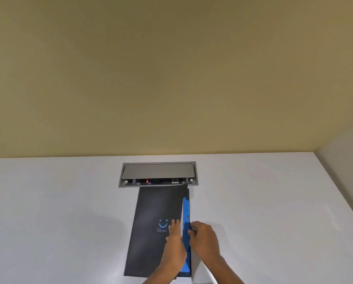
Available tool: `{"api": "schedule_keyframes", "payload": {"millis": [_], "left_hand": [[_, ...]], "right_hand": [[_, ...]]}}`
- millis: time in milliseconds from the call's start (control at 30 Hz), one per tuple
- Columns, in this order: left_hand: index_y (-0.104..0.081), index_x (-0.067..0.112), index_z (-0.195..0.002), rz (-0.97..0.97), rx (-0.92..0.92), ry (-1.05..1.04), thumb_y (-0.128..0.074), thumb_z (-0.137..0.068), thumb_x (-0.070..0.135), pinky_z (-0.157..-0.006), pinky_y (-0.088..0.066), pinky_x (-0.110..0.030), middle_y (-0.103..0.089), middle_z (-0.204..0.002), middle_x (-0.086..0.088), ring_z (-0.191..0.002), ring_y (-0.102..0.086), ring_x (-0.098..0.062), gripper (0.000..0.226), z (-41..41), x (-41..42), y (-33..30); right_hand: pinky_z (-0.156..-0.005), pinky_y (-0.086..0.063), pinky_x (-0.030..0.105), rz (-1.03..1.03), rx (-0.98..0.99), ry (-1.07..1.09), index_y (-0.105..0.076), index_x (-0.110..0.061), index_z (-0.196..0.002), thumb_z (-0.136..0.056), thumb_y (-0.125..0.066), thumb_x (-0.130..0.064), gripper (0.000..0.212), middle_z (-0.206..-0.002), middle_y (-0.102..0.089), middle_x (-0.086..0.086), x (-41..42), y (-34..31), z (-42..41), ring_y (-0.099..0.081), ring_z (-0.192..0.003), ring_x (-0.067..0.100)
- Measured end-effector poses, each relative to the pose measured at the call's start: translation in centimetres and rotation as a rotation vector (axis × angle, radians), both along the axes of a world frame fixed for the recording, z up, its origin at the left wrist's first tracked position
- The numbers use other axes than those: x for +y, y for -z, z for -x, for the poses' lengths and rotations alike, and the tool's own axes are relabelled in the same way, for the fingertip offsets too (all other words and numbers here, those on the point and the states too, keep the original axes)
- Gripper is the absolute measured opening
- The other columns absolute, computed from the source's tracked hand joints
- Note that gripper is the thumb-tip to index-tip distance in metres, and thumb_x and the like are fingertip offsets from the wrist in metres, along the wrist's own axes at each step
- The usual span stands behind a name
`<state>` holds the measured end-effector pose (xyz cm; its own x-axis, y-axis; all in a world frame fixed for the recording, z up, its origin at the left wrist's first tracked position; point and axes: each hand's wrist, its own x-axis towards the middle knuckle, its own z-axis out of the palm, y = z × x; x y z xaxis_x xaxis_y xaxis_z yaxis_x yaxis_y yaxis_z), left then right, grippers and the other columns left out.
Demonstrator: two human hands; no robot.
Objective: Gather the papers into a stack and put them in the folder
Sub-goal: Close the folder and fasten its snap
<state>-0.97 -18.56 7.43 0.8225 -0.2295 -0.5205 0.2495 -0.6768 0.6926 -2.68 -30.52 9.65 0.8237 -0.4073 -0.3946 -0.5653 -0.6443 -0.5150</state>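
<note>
A black folder [153,222] with a blue smile logo lies on the white table [58,212], almost closed. A blue inner flap [185,214] shows along its right edge. My left hand [174,240] rests flat on the black cover near that edge, fingers together. My right hand [204,238] is at the right edge, its fingertips pinching the blue flap. No loose papers are visible; whatever is inside the folder is hidden by the cover.
A grey recessed power and cable box [158,174] with its lid raised is set into the table just beyond the folder's far end. A tan wall [171,78] rises behind the table. The table's right edge [343,193] runs diagonally.
</note>
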Motion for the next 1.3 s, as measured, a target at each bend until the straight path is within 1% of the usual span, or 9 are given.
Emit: {"api": "schedule_keyframes", "payload": {"millis": [67, 133, 233, 300, 400, 633, 800, 900, 1300], "left_hand": [[0.01, 0.015, -0.164, -0.037, -0.024, 0.009, -0.034, -0.108, 0.001, -0.131, -0.01, -0.035, 0.006, -0.176, -0.004, -0.163, -0.007, -0.021, 0.073, 0.6, -0.6, 1.6], [0.013, 0.01, -0.163, -0.159, -0.046, 0.069, -0.042, -0.107, 0.005, -0.129, -0.008, -0.033, 0.011, -0.175, -0.004, -0.163, -0.001, -0.023, 0.079, 1.5, -0.9, 2.9], [0.011, 0.013, -0.164, -0.32, -0.019, 0.206, -0.055, -0.103, 0.009, -0.13, -0.009, -0.039, 0.011, -0.175, -0.007, -0.163, 0.005, -0.027, 0.09, 2.2, -0.6, 4.6], [0.009, 0.013, -0.164, -0.388, -0.016, 0.256, -0.058, -0.103, 0.011, -0.13, -0.008, -0.042, 0.013, -0.175, -0.007, -0.163, 0.006, -0.027, 0.091, 2.0, 0.5, 5.0], [0.008, 0.013, -0.165, -0.467, -0.062, 0.283, -0.061, -0.101, 0.019, -0.13, -0.008, -0.047, 0.012, -0.175, -0.009, -0.163, 0.008, -0.03, 0.094, 1.5, 2.8, 5.6], [0.004, 0.012, -0.166, -0.594, -0.1, 0.324, -0.06, -0.1, 0.041, -0.129, -0.009, -0.053, 0.014, -0.174, -0.013, -0.162, 0.009, -0.035, 0.096, 0.6, 6.7, 6.6], [0.002, 0.012, -0.166, -0.616, -0.147, 0.324, -0.06, -0.099, 0.044, -0.129, -0.01, -0.057, 0.021, -0.172, -0.012, -0.162, 0.007, -0.036, 0.097, 1.0, 7.3, 6.9], [0.005, 0.014, -0.166, -0.639, -0.143, 0.335, -0.058, -0.1, 0.044, -0.129, -0.008, -0.055, 0.017, -0.173, -0.015, -0.162, 0.009, -0.035, 0.096, 1.1, 7.3, 6.9], [0.009, 0.015, -0.165, -0.662, -0.125, 0.362, -0.057, -0.1, 0.048, -0.131, -0.008, -0.055, 0.02, -0.173, -0.015, -0.161, 0.012, -0.036, 0.099, 1.2, 7.2, 7.5]], "right_hand": [[-0.056, -0.036, 0.007, 0.032, 0.035, -0.007, -0.056, -0.033, -0.074, -0.101, -0.06, -0.022, 0.03, -0.072, -0.057, -0.012, -1.2, 1.0, 1.1, -0.051, -0.059, 0.002], [-0.05, -0.029, 0.01, 0.049, 0.07, -0.018, -0.053, -0.027, -0.069, -0.096, -0.058, -0.013, 0.031, -0.063, -0.048, -0.012, -2.4, 2.2, 2.2, -0.044, -0.054, 0.004], [-0.056, -0.033, 0.004, 0.042, 0.098, -0.013, -0.077, -0.02, -0.091, -0.095, -0.064, -0.014, 0.015, -0.078, -0.067, -0.013, -3.6, 3.8, 3.1, -0.056, -0.068, 0.004], [-0.067, -0.034, -0.001, 0.033, 0.071, -0.018, -0.08, -0.019, -0.109, -0.097, -0.068, -0.019, 0.016, -0.102, -0.079, -0.008, -3.7, 4.3, 3.1, -0.07, -0.086, 0.008], [-0.081, -0.042, 0.009, 0.003, 0.039, -0.036, -0.078, -0.017, -0.12, -0.099, -0.068, -0.022, 0.023, -0.118, -0.078, -0.004, -3.2, 4.3, 2.5, -0.074, -0.104, 0.015], [-0.065, -0.037, 0.008, 0.082, 0.008, -0.15, -0.076, -0.018, -0.115, -0.104, -0.058, -0.034, 0.026, -0.109, -0.077, -0.001, -0.8, 4.4, -0.5, -0.066, -0.086, 0.014], [-0.08, -0.052, 0.02, 0.132, 0.063, -0.287, -0.077, -0.02, -0.113, -0.103, -0.058, -0.026, 0.022, -0.114, -0.075, 0.001, 0.9, 5.5, -2.2, -0.073, -0.098, 0.02], [-0.094, -0.057, 0.025, 0.174, 0.102, -0.341, -0.071, -0.017, -0.124, -0.102, -0.063, -0.024, 0.025, -0.12, -0.074, 0.004, 1.6, 6.2, -3.2, -0.074, -0.104, 0.023], [-0.098, -0.055, 0.026, 0.169, 0.142, -0.307, -0.07, -0.011, -0.128, -0.103, -0.062, -0.022, 0.029, -0.122, -0.074, 0.008, 1.4, 7.4, -4.5, -0.074, -0.108, 0.024]]}}
